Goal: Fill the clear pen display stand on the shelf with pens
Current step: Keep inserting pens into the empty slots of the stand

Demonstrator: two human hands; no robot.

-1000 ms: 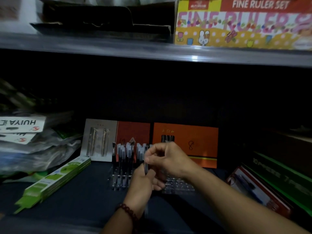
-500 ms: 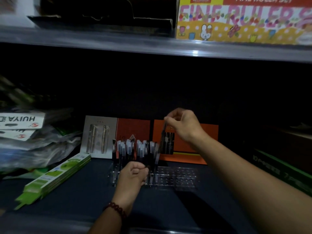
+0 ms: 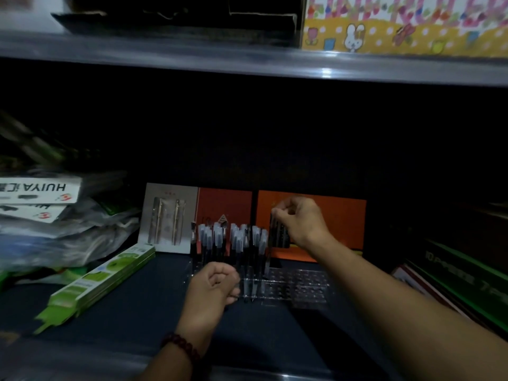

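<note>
The clear pen display stand sits on the dark shelf, its right half showing bare holes. Several black pens with clear caps stand upright in its left half. My right hand pinches the top of one dark pen, which hangs upright with its tip at the stand just right of the standing pens. My left hand is closed in a fist in front of the stand's left part; whether it holds pens is hidden.
A green flat box lies at the left front. Stacked plastic packets fill the left side. Grey and orange pen cards lean at the back. Dark boxes stand at the right. An upper shelf hangs overhead.
My right hand took a pen from my left hand, lifted it up and right, and now has lowered it slightly toward the stand. My left hand stayed in front of the stand.
</note>
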